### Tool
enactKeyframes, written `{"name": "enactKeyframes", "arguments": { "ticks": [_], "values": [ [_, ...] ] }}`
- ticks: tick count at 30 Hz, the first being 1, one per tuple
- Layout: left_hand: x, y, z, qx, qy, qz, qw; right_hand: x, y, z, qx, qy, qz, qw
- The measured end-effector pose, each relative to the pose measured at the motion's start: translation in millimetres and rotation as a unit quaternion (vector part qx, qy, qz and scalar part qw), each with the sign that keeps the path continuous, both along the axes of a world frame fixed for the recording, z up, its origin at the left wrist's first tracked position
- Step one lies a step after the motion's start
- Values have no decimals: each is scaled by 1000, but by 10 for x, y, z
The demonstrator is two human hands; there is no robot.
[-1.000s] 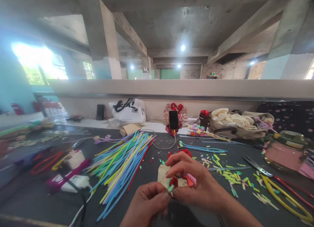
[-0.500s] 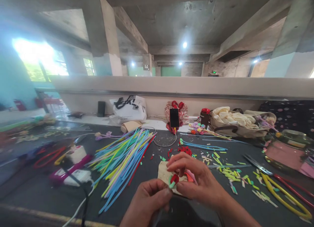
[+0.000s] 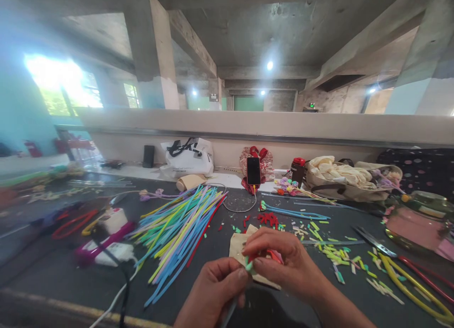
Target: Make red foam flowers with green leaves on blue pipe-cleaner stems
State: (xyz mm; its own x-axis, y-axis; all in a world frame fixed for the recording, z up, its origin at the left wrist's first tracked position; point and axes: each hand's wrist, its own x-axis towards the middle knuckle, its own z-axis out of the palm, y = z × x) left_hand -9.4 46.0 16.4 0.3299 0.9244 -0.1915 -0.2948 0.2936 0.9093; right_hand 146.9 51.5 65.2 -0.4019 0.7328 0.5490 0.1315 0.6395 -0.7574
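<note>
My left hand (image 3: 220, 285) pinches a light green fuzzy pipe cleaner piece (image 3: 248, 266) between thumb and forefinger. Against it from the right, my right hand (image 3: 289, 258) closes its thumb and fingertips on the same piece; most of the piece is hidden by the fingers. A pale stem (image 3: 230, 314) runs down below my left hand. Under both hands lies a beige pad (image 3: 237, 246). Something red and pink (image 3: 275, 256) shows behind my right thumb. Beyond the pad is a small heap of red pipe cleaner bits (image 3: 268, 219).
Long coloured pipe cleaners (image 3: 184, 233) fan out on the left. Cut yellow and green bits (image 3: 331, 251), scissors (image 3: 385, 247) and a jar (image 3: 416, 224) are on the right. A phone (image 3: 253, 171) stands at the back, and a purple power strip (image 3: 106, 243) lies far left.
My right fingers have closed down over the green piece. The red bit that showed between my hands is now hidden. The view has shifted slightly.
</note>
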Motion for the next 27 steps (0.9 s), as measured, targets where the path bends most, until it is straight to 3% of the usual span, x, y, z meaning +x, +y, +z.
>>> {"name": "enactKeyframes", "arguments": {
  "ticks": [15,20,27],
  "values": [
    [54,22,-23,-33,-6,48,998,-41,30,-37,13,15,-25,999],
    [72,61,-109,-35,-16,61,997,-15,37,-60,2,10,-28,1000],
    [34,58,-123,15,-32,87,996,59,-14,-142,-141,116,13,983]
  ]
}}
